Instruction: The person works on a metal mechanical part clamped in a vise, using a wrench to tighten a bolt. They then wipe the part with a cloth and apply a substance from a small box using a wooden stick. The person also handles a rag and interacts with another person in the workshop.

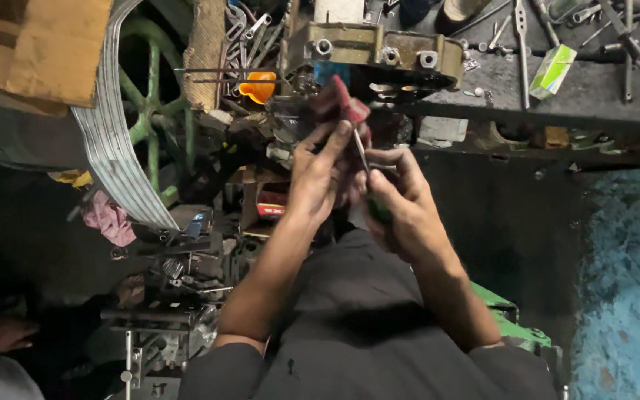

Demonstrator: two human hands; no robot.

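Left hand (318, 174) fingers grasping red rag (347, 104), below engine casing (375, 52) at table (587, 92) front edge. Right hand (401, 204) clenched around screwdriver (370, 185), seemingly green-handled, tip against rag.

One head-worn view, looking steeply down, close over a cluttered workbench (594, 92).

red rag (346, 104): soft cloth; screwdriver shaft (361, 154): shiny metal; engine casing (379, 52): dull grimy metal; workbench (594, 89): rough, oily

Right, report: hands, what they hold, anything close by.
Left hand shut on red rag. Right hand shut on screwdriver, shaft up against rag. Metal engine block close behind.
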